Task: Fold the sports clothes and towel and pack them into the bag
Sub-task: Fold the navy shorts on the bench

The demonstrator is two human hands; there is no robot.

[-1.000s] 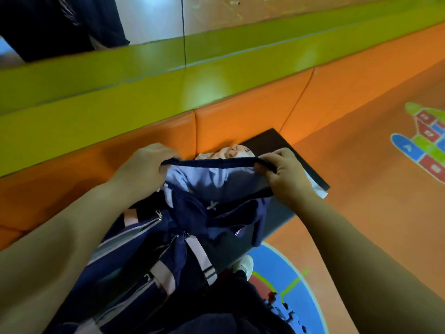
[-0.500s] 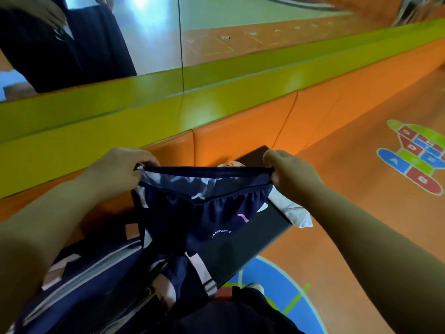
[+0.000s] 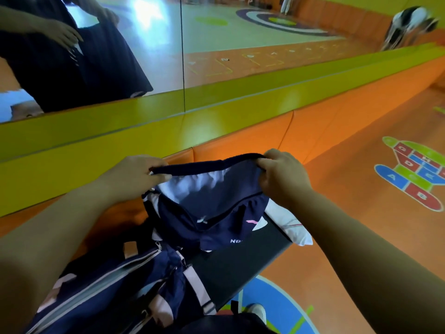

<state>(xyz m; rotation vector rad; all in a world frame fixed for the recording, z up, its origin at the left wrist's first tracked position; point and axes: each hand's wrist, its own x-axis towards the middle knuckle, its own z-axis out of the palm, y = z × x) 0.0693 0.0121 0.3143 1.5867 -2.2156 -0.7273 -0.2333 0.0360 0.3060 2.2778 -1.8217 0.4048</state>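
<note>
Item: navy shorts (image 3: 212,213), unfolded, hanging by the waistband over the far end of the bag (image 3: 115,285) on the dark bench (image 3: 240,263). Left hand (image 3: 134,179): fingers curled, pinching one waistband end. Right hand (image 3: 281,179): fingers curled, pinching the other end. White cloth (image 3: 289,225), probably the towel, lies on the bench beside the shorts. Risk: dangling legs may bunch or catch the bag's zip; a loosened pinch would drop one side.

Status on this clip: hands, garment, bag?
Left hand and right hand pinch navy shorts by waistband, unfolded. Bag beneath on bench. White cloth lies beyond.
</note>
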